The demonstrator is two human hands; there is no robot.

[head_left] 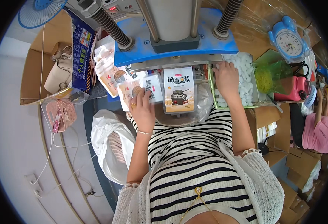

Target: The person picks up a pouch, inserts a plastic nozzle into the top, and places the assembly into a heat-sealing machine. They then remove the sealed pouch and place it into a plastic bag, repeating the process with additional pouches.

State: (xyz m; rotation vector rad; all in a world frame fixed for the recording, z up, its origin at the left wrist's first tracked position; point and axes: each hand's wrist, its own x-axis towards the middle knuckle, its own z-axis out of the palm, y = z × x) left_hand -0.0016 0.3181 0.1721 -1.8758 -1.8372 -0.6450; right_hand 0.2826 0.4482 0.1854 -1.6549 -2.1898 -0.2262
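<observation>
Beside a pale wall (12, 149), an open cardboard box (39, 69) is flanking a blue press (209, 54) with coiled springs (111, 28); a smooth printed pouch (179, 89) is resting before it, between the left hand (142, 112), touching flat packets (126, 92), and the right hand (226, 81), bending over lumpy white pieces (244, 76); hands apart, grips unclear

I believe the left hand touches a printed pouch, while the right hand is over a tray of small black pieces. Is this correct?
Not fully: in the head view the small pieces are white, not black. The left hand touches a printed pouch and the right hand is over the tray.
</observation>
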